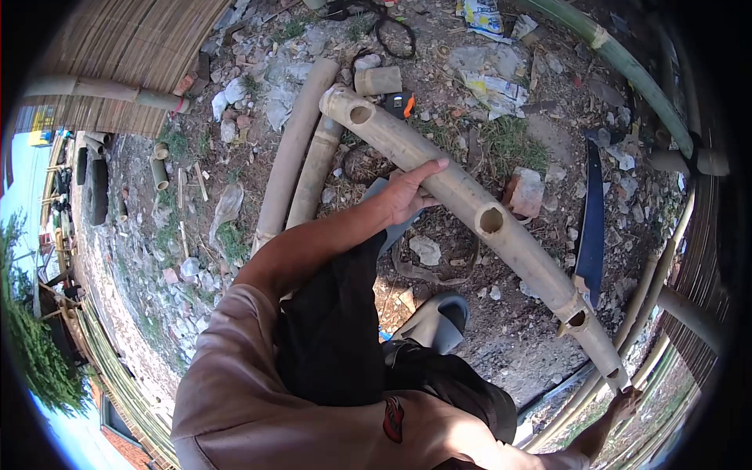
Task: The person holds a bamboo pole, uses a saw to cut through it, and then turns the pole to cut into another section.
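Observation:
A thick bamboo pole [446, 171] with several round holes cut in its wall runs slantwise in front of me, from upper middle to lower right. My left hand [411, 190] is closed around its middle stretch, thumb on top, between two of the holes. At the pole's lower right end, my right hand [625, 403] grips close to the last hole, its fingers small and partly hidden. Two more bamboo pieces, a long pole [296, 149] and a thinner one [316, 168], lie beneath the held pole's far end, left of my left hand.
A handsaw [592, 219] with a dark blade lies to the right, near a broken brick [524, 193]. A black and orange tape measure [402, 104] rests by a short bamboo piece [378, 81]. Plastic wrappers [495, 92] litter the ground. A green bamboo pole [619, 59] crosses the upper right.

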A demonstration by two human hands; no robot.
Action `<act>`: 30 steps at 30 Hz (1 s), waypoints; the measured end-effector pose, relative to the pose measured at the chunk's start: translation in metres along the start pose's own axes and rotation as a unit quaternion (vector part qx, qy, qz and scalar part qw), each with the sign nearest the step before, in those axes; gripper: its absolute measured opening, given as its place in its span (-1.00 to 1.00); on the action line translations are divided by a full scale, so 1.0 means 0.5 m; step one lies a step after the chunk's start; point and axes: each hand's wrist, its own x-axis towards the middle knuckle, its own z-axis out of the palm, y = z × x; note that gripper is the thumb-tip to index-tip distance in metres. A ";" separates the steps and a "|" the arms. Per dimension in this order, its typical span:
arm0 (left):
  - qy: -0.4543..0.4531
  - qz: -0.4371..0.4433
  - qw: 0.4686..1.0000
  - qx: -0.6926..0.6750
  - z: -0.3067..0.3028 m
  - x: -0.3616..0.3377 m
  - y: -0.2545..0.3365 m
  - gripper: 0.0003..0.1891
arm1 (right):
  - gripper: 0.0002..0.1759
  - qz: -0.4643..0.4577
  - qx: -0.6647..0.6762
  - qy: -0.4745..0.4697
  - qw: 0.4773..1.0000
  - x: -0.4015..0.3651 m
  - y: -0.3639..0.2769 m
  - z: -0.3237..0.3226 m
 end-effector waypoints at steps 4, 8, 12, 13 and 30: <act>0.014 -0.002 0.999 0.028 0.054 -0.002 -0.030 -0.18 | -0.28 0.055 0.041 0.092 0.993 -0.045 -0.025 -0.004; 0.118 -0.007 0.990 0.078 0.114 -0.026 -0.013 -0.20 | -0.11 -0.232 0.291 0.308 0.876 -0.232 -0.234 -0.191; 0.185 -0.029 0.976 0.110 0.136 -0.034 -0.010 -0.24 | 0.07 -0.421 0.371 0.287 0.776 -0.451 -0.473 -0.450; 0.185 -0.030 0.976 0.111 0.135 -0.038 -0.008 -0.24 | 0.05 -0.425 0.364 0.286 0.777 -0.469 -0.521 -0.476; 0.294 0.253 0.851 0.353 -0.231 0.075 0.164 -0.60 | -0.04 -0.428 0.373 0.206 0.797 -0.353 -0.613 -0.436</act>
